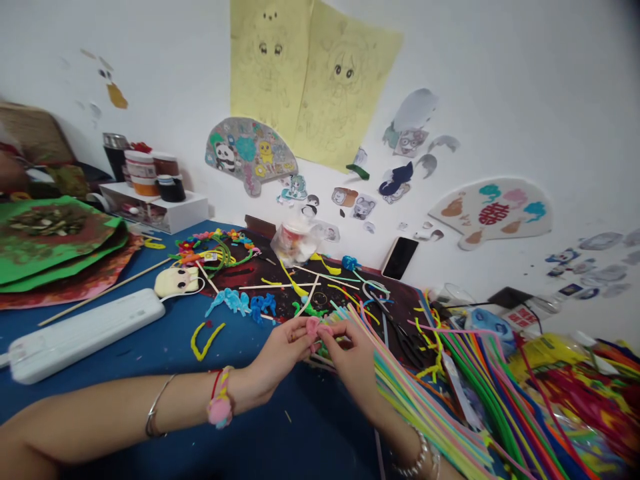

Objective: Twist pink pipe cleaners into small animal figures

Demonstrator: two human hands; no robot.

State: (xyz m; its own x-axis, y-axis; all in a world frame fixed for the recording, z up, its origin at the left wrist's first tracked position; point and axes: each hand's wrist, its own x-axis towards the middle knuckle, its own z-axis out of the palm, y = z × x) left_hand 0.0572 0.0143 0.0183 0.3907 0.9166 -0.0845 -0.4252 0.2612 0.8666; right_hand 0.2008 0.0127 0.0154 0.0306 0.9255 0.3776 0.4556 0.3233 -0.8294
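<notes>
Two hands are working close together: the left hand (pixel 283 350) and the right hand (pixel 353 360) are both pinching a pink pipe cleaner (pixel 314 331) between them, fingers almost shut. A big bunch of colored pipe cleaners (pixel 425 400) is lying at four o'clock.
</notes>
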